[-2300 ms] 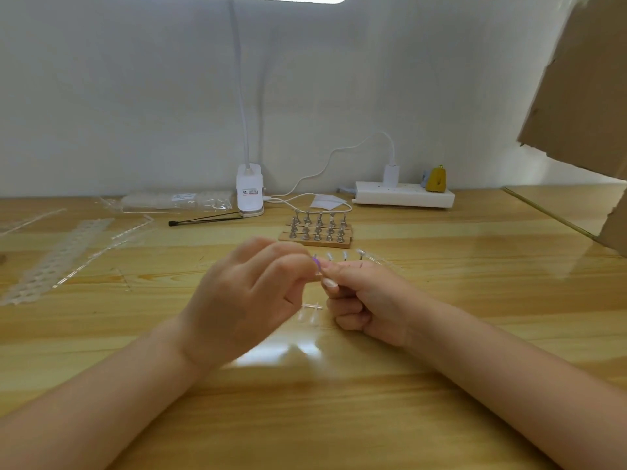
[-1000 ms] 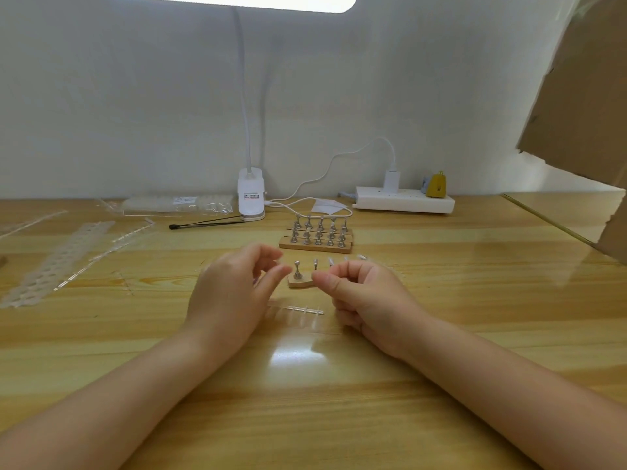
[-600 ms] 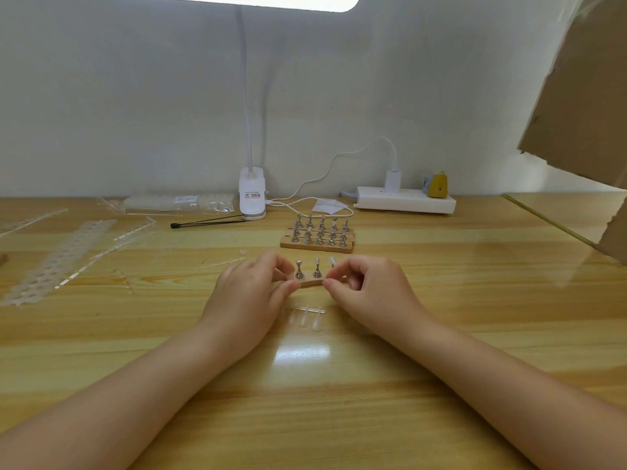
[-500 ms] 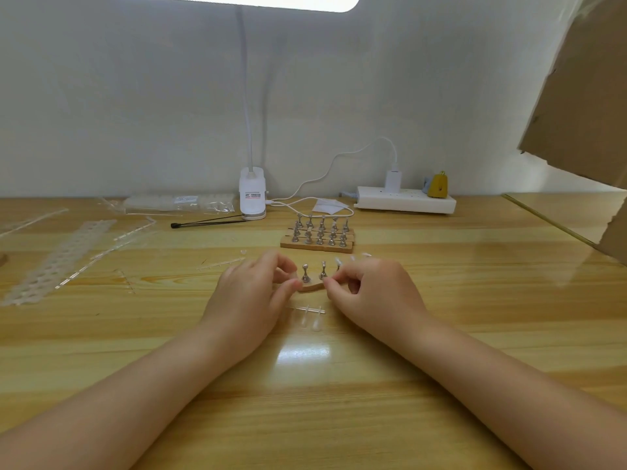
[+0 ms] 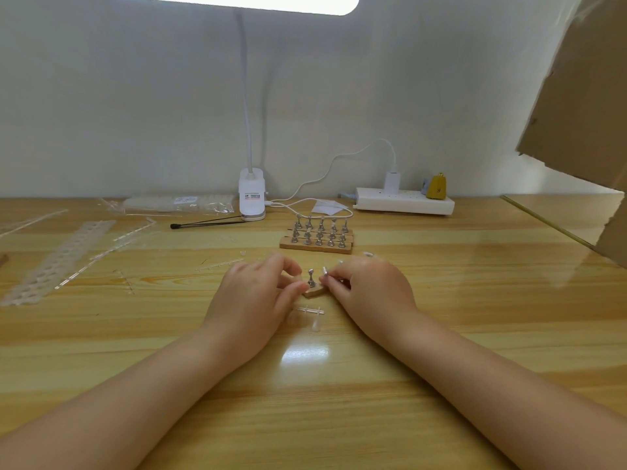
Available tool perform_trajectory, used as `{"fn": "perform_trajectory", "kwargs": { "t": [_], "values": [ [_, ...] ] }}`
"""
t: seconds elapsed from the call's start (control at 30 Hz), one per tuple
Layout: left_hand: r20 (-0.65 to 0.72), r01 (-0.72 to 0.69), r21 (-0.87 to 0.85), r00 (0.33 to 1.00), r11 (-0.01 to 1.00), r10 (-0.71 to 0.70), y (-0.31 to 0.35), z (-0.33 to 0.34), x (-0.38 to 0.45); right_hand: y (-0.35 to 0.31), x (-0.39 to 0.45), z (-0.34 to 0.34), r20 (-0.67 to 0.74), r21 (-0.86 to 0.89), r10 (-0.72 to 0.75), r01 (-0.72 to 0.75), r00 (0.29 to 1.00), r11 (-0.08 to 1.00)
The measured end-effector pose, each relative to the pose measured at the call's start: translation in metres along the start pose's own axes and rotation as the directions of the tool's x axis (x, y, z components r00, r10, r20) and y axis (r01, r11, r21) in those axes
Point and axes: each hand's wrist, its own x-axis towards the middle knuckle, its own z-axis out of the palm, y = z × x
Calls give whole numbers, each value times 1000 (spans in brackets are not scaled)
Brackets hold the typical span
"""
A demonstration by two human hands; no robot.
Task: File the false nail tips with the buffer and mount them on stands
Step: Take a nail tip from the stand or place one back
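**Both hands close on a small stand base**

A wooden table [image 5: 441, 334] runs under a white lamp [image 5: 251, 198], with a power strip [image 5: 403, 203] at the wall and cardboard [image 5: 583, 96] at right. The left hand [image 5: 252, 300] and right hand [image 5: 369, 293] meet mid-table, a small wooden base [image 5: 314, 292] between their fingertips. The left's curled thumb and finger touch the base's left end beside an upright metal stand [image 5: 311, 279]. The right pinches a second stand [image 5: 324, 271], tilted, above the base's right end. Behind them sits a rack [image 5: 317, 236] of stands. A clear nail sprue [image 5: 312, 312] lies just near of the hands.
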Motion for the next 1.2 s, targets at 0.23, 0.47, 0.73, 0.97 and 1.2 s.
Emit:
{"fn": "perform_trajectory", "kwargs": {
  "t": [0.23, 0.47, 0.73, 0.97, 1.2],
  "values": [
    [-157, -51, -118, 987, 992, 33, 7, -5, -3, -3, -8, -3, -204, 271, -51, 107, 978, 957],
    [-232, -169, -185, 965, 968, 124, 17, -7, -4, -8, -15, -5, -176, 606, -53, 151, 983, 781],
    [-234, -151, -207, 967, 967, 101, 13, -5, -3, -9, -17, -5, -200, 615, -94, 200, 975, 763],
    [-227, -143, -238, 970, 961, 89, 12, -4, -3, -8, -17, -5, -203, 615, -124, 225, 971, 755],
    [-207, -112, -262, 977, 959, 57, 11, -4, -2, -6, -16, -3, -225, 586, -158, 263, 961, 767]
  ]
}}
